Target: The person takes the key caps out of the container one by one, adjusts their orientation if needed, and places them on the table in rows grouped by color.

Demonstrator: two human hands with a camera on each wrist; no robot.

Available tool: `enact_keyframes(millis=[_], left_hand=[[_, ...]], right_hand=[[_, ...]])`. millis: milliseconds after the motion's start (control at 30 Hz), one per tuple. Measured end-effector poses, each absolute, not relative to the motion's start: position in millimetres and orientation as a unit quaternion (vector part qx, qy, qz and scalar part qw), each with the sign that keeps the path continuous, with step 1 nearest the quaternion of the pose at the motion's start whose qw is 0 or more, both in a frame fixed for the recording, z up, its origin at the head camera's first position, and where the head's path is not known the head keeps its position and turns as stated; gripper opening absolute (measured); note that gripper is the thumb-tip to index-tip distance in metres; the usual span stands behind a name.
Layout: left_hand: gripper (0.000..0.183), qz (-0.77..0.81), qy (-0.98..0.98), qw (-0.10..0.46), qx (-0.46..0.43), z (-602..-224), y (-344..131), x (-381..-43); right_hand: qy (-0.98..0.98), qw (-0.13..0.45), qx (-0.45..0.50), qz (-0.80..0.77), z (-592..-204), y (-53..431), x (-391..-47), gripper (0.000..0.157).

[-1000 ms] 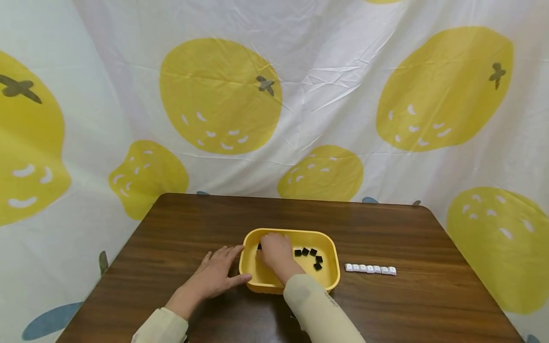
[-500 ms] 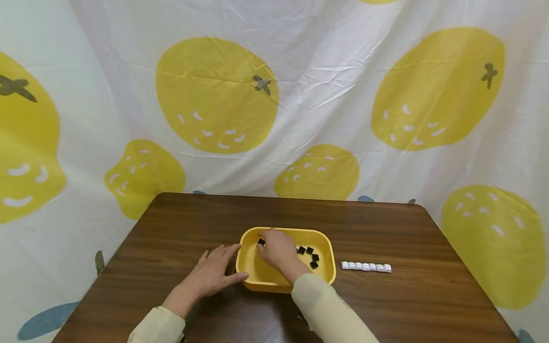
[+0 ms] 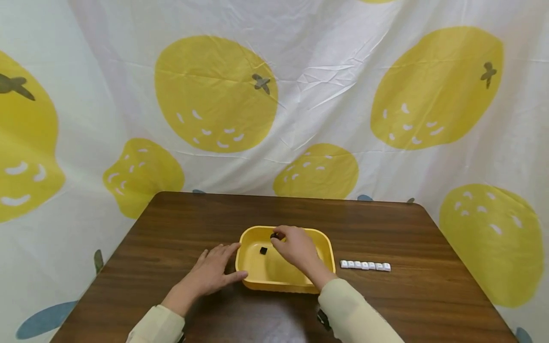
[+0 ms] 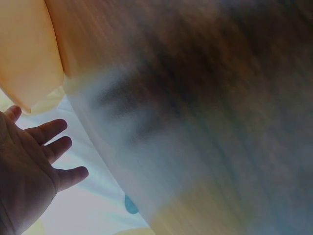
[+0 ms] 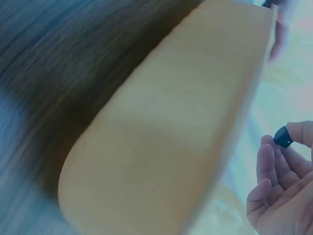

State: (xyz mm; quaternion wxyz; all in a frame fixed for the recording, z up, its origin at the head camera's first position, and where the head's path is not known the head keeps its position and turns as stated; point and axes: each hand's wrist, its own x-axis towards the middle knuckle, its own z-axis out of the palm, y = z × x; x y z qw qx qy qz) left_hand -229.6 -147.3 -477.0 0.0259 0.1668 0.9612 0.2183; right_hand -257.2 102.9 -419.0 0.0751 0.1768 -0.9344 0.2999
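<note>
— What stands around my hands?

— Your yellow bin sits on the wooden desk. To its right, near but apart, seven white keycaps make one row. Behind hangs a lemon-print cloth.

— And how are my grips?

— With your right hand you pinch a small black keycap, raised over the far part of the bin. A second black keycap lies inside, on the left of the bin's floor. The grip of your left hand is spread, with fingertips at the bin's left end.

— What is difficult to see?

— Your right hand covers the right part of the bin's floor; I cannot tell what lies there. The left wrist view cuts the bin off, and in the right wrist view its outer wall hides the inside.
</note>
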Motion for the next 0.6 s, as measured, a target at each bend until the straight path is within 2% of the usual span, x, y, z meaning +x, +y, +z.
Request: enact_keyframes(millis=[133, 367, 600], left_hand=[[0.083, 0.219, 0.961, 0.026, 0.168, -478.0, -148.3, -229.7], [0.083, 0.219, 0.961, 0.03, 0.166, -478.0, -148.6, -229.1], [0.084, 0.218, 0.961, 0.036, 0.166, -476.1, -148.3, -229.2]], right_hand=[[-0.918, 0.088, 0.165, 0.349, -412.2, 120.3, -251.4, 0.02], [-0.902, 0.066, 0.129, 0.406, -399.3, 158.3, -238.0, 0.028], [-0.898, 0.057, 0.099, 0.424, -396.8, 201.8, -223.7, 0.025]])
